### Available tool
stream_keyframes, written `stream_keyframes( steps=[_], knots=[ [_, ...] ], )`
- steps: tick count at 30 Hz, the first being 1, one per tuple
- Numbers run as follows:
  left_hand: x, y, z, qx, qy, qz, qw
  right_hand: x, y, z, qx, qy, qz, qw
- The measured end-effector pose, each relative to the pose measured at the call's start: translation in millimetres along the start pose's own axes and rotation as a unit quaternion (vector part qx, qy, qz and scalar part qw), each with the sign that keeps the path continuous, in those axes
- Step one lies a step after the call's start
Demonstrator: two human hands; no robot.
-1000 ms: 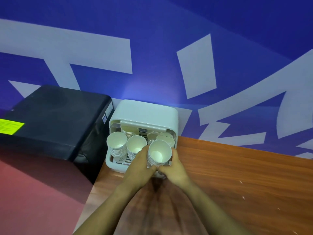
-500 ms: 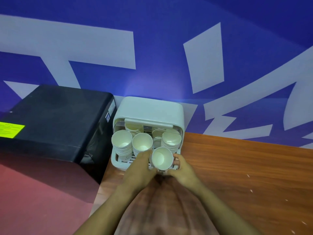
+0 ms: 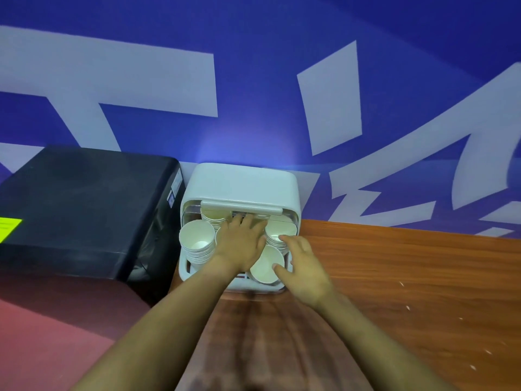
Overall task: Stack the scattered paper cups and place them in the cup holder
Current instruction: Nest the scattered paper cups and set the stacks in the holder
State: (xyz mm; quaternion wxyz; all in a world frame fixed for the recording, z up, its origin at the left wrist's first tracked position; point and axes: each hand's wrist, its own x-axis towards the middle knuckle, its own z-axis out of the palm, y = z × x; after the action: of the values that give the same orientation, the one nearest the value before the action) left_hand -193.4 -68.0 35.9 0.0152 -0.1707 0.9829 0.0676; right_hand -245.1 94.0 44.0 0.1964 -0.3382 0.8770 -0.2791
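Stack of white paper cups (image 3: 266, 265) seated in white plastic cup holder (image 3: 242, 182), near right slot.
Left hand (image 3: 242, 241) flat, right hand (image 3: 303, 263) relaxed, both grasping nothing; light, crushable, probably best gripped low around the sides.

No text I can read. Yellow label (image 3: 10, 232) on the black box (image 3: 84, 204): print too small. Wall (image 3: 253, 80) behind shows large pale letter shapes, cropped, illegible.
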Motion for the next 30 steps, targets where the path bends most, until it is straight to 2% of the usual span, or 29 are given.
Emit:
stream_keyframes(
  steps=[2,5,13,22,26,30],
  knots=[
    [8.9,0.4,0.8,0.017,-0.015,0.004,1.000,3.1,-2.0,1.3,-0.053,-0.036,0.011,0.998],
    [20.7,-3.2,2.8,-0.016,-0.038,0.001,0.999,7.8,-5.2,4.0,-0.094,-0.058,0.017,0.994],
    [12.6,-14.3,9.7,-0.007,-0.047,-0.021,0.999,28.8,-10.6,14.1,-0.090,-0.092,0.031,0.991],
    [16.0,-22.3,9.7,0.022,-0.054,-0.063,0.996,59.2,-21.7,18.1,-0.078,-0.068,0.019,0.994],
    [20.9,-24.7,6.0,0.001,-0.069,-0.038,0.997,71.1,-24.9,11.7,-0.063,-0.089,0.006,0.994],
    [9.2,-29.3,6.7,-0.016,-0.021,-0.005,1.000,63.6,-23.2,13.8,-0.045,-0.059,-0.029,0.997]
  ],
)
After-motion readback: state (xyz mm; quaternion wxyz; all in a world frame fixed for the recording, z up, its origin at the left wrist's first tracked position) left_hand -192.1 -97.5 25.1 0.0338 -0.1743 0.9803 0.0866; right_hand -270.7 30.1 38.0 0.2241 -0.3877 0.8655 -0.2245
